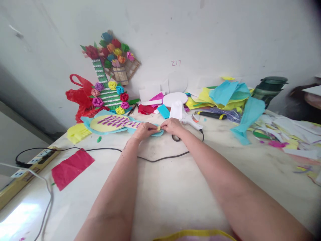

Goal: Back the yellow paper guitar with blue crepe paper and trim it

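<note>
A flat paper craft piece (110,123) lies at the back left of the table: a pale yellow oval with purple woven strips and a narrow neck, on light blue crepe paper (86,124). My left hand (145,130) is closed over the neck near its right end. Meeting it there, my right hand (173,126) has its fingertips pinched at the small yellow tip. The fingers hide most of this end. A white glue gun (192,123) lies just behind and right of my right hand, its black cord running left across the table.
A red crepe sheet (72,168) and a power strip (37,162) are at left. Paper-flower crafts (107,87) lean on the wall beside a red bag (79,97). Crepe sheets (223,97), a yellow-black tool (212,115), paper scraps (288,134) and a dark green bottle (269,88) sit right.
</note>
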Demonstrator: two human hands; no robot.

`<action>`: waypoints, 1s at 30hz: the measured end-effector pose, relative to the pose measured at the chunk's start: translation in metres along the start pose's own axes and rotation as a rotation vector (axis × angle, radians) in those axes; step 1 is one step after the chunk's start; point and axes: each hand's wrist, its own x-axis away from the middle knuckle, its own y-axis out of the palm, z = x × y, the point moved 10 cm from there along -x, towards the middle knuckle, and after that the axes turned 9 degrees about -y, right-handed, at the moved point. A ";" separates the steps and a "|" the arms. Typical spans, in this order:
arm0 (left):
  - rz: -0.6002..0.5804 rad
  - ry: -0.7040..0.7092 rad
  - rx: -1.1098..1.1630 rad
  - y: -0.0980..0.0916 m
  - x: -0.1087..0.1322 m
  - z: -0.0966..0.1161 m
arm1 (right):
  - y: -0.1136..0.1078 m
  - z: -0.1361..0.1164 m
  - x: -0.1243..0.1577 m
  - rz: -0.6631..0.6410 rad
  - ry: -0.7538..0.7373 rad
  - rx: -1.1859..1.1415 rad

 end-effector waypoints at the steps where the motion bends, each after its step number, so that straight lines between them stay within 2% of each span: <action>1: 0.000 0.005 0.001 0.000 0.000 0.000 | 0.000 0.001 0.000 0.002 0.005 -0.005; 5: -0.004 0.030 -0.018 0.003 -0.002 -0.001 | 0.000 0.002 0.000 0.007 0.016 -0.015; 11: 0.050 0.064 -0.067 0.002 -0.003 -0.004 | 0.001 0.001 -0.002 0.005 0.005 -0.028; 23: 0.081 0.036 -0.383 0.002 -0.001 0.012 | 0.007 -0.015 -0.001 -0.014 -0.215 0.038; 30: 0.096 0.035 -0.428 0.003 0.000 0.012 | 0.008 -0.019 0.000 0.001 -0.286 0.043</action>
